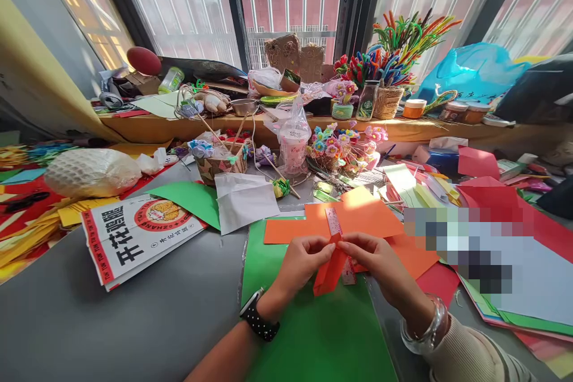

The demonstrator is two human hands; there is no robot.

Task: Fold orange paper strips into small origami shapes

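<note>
Head view: a flat paper bag (156, 245) on the gray tabletop (179, 310) carries large black Chinese characters, starting 开花, and "ZHANG" inside a red circle (smaller lettering runs down its red edge). A blue plastic bag (474, 74) by the window also bears characters, too creased to read surely. Left hand (299, 259) and right hand (376, 255) pinch the upper end of a folded orange strip (329, 274), smooth and narrow, between their fingertips. It hangs toward the person, above a glossy green mat (295, 328), beside a speckled pink ruler (332, 221).
</note>
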